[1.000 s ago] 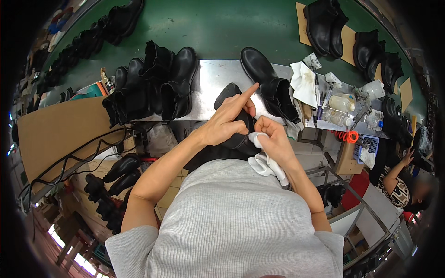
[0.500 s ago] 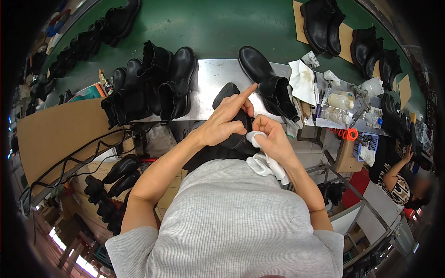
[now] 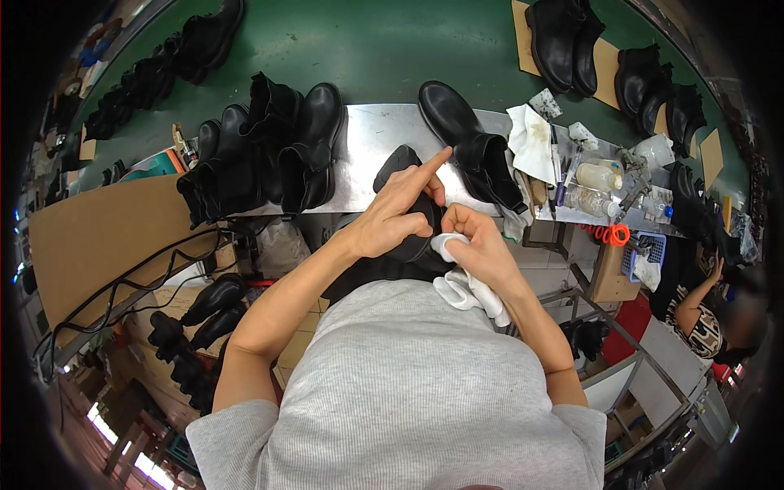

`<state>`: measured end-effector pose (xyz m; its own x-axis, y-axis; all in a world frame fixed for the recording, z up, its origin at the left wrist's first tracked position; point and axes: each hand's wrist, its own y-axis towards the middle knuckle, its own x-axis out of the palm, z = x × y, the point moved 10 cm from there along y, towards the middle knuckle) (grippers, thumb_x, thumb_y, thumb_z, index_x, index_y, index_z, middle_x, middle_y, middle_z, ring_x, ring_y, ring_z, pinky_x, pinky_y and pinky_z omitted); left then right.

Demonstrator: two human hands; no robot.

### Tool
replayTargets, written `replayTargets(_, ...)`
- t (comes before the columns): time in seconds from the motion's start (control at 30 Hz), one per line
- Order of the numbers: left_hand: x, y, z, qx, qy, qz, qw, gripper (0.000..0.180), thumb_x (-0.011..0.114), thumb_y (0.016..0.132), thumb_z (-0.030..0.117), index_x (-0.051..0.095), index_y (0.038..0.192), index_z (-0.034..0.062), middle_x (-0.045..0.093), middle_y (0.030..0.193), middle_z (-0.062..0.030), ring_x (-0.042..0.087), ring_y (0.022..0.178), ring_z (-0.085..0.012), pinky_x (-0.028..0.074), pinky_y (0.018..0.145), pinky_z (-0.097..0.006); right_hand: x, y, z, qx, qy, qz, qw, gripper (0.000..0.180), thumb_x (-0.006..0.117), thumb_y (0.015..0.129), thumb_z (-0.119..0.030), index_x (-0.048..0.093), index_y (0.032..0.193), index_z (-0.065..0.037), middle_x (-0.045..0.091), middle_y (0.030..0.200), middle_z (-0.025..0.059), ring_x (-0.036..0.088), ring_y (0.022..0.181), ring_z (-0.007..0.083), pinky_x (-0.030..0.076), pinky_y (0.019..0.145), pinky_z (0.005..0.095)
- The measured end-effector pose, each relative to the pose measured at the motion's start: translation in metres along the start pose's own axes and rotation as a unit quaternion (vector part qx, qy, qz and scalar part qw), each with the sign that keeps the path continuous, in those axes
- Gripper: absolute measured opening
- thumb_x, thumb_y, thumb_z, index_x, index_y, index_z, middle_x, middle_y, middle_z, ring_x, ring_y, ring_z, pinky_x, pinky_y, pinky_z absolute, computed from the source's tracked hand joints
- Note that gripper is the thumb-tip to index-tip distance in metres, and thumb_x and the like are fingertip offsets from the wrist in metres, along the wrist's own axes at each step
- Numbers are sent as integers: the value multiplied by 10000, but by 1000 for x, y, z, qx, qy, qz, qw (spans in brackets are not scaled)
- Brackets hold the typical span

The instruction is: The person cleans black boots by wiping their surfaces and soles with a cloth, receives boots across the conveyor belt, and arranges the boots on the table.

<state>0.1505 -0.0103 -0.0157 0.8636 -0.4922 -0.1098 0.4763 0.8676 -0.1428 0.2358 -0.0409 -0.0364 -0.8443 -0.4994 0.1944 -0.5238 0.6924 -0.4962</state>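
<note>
A black boot (image 3: 423,214) lies against the front edge of the metal plate with its sole partly turned up. My left hand (image 3: 390,211) grips it from the left, index finger stretched out to the upper right and the other fingers curled over it. Close by on the right, my right hand (image 3: 480,243) is closed in a pinch at the boot's side, with a white cloth (image 3: 467,292) bunched in it and trailing below. What the right fingertips touch is partly hidden. Just beyond stands another black boot (image 3: 449,118), toe pointing away.
Several black boots (image 3: 314,126) stand left on the metal plate (image 3: 367,131). At right are a white cloth pad (image 3: 531,143), plastic bottles (image 3: 599,177) and an orange coiled hose (image 3: 618,235). Cardboard (image 3: 114,237) and black cables fill the left. A co-worker's arm (image 3: 698,298) shows far right.
My right hand has shifted very slightly left with the cloth. My left hand and the boot look the same. The co-worker at far right has moved a little.
</note>
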Motion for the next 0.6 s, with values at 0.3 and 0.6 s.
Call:
replayTargets(0.3,0,-1,0,-5,-6,-1,1000,957,532,533,245,252,1432,69,485,934,-81,464,934,-209,269,973,-339,-3,0,8,47,83,17,995,119,580,706,-33,470,747,-47,446,673,-45,405,620,18,323,553,182)
replayTargets(0.6,2,-1,0,0,5,-11,1000,969,528,525,256,248,1430,50,485,941,-87,463,939,-211,280,969,-335,1,-2,6,29,58,-3,998,116,586,702,-40,474,734,-48,456,648,-49,395,585,15,319,524,192)
